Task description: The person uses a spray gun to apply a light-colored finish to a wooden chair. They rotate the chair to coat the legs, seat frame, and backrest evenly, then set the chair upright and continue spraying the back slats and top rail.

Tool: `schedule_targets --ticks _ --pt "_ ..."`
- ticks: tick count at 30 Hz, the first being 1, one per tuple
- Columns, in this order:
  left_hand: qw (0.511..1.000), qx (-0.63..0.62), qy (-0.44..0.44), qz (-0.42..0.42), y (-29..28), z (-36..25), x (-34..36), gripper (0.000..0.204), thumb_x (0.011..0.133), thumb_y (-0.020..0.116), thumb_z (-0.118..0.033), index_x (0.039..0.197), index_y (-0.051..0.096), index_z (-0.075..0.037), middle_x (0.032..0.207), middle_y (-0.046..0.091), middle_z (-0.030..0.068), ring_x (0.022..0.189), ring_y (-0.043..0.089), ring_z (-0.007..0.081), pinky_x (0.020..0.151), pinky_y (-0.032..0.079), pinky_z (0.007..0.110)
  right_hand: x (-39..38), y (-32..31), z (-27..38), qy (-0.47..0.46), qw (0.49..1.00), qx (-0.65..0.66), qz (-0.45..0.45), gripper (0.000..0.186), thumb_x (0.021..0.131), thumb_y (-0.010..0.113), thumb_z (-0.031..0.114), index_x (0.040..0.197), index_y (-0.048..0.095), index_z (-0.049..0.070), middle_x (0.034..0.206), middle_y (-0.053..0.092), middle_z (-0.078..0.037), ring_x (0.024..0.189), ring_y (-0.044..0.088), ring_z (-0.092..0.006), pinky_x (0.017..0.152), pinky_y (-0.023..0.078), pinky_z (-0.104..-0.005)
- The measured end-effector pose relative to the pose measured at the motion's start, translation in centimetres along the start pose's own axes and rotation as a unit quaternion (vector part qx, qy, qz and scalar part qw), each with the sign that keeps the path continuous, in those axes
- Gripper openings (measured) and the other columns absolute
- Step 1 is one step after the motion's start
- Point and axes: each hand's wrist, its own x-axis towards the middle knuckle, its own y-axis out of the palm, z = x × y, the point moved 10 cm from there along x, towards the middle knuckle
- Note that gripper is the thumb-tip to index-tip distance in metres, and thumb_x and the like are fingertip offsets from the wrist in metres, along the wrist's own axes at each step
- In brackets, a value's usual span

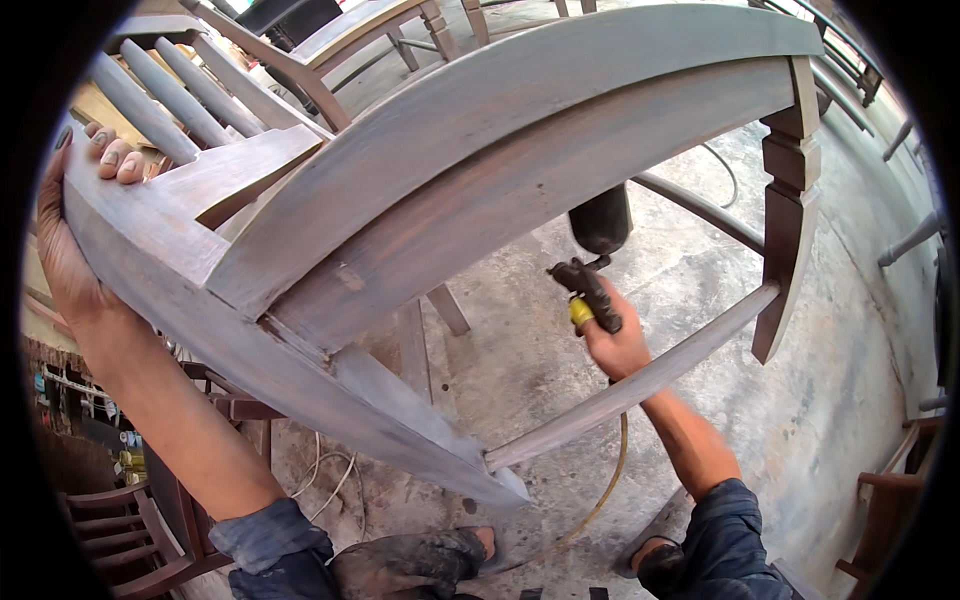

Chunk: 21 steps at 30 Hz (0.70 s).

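Observation:
My left hand (85, 240) grips the grey-coated wooden chair (480, 160) at its upper left member, fingers curled over the edge. The chair is tilted, with a curved rail, turned leg (790, 230) and lower stretcher (630, 375) showing. My right hand (615, 340) holds a black spray gun (590, 295) with a dark cup (600, 218) and a yellow fitting, beneath the curved rail and behind the stretcher. A pale haze hangs around the lower left leg (430, 430) of the chair.
Other wooden chairs stand behind at the top (355, 25), at lower left (115, 530) and at right (890, 490). A yellowish hose (615, 470) and white cords (340, 480) lie on the stained concrete floor (540, 450). My feet show at the bottom.

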Motion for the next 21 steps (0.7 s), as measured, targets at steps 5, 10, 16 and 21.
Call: schedule_targets --ticks 5,10,16,21 --pt "1.000 0.010 0.010 -0.023 -0.7 0.2 0.2 0.027 0.098 0.065 -0.020 0.111 0.050 -0.002 0.088 0.048 0.0050 0.079 0.052 0.0173 0.084 0.049 0.030 1.2 -5.7 0.2 -0.005 0.998 -0.005 -0.055 0.049 0.087 0.054 0.000 0.136 0.056 0.001 0.079 0.061 -0.006 0.067 0.060 -0.0137 0.064 0.050 -0.0300" --pt "0.998 0.033 0.014 -0.047 -2.0 -0.3 0.7 0.026 0.098 0.066 -0.021 0.110 0.052 -0.003 0.085 0.048 0.0043 0.077 0.052 0.0165 0.085 0.049 0.029 2.1 -8.9 0.5 -0.037 0.991 -0.082 -0.096 0.049 0.086 0.052 0.000 0.135 0.057 0.001 0.081 0.062 -0.011 0.068 0.061 -0.0172 0.066 0.050 -0.0319" --pt "0.999 0.021 0.008 -0.029 -1.8 -0.3 0.7 0.024 0.099 0.063 -0.020 0.110 0.051 -0.002 0.087 0.048 0.0053 0.078 0.051 0.0179 0.083 0.049 0.029 1.8 -8.2 1.1 -0.066 0.984 -0.103 -0.126 0.050 0.086 0.055 -0.001 0.136 0.055 0.000 0.084 0.063 -0.015 0.070 0.060 -0.0195 0.068 0.050 -0.0321" --pt "1.000 -0.005 -0.006 -0.009 -0.5 0.2 0.3 0.023 0.098 0.062 -0.017 0.108 0.048 -0.001 0.089 0.047 0.0064 0.082 0.050 0.0195 0.082 0.049 0.030 -0.7 -3.6 -0.6 -0.007 0.998 -0.042 -0.040 0.052 0.088 0.060 0.002 0.140 0.054 0.001 0.085 0.064 -0.013 0.074 0.063 -0.0170 0.069 0.051 -0.0316"
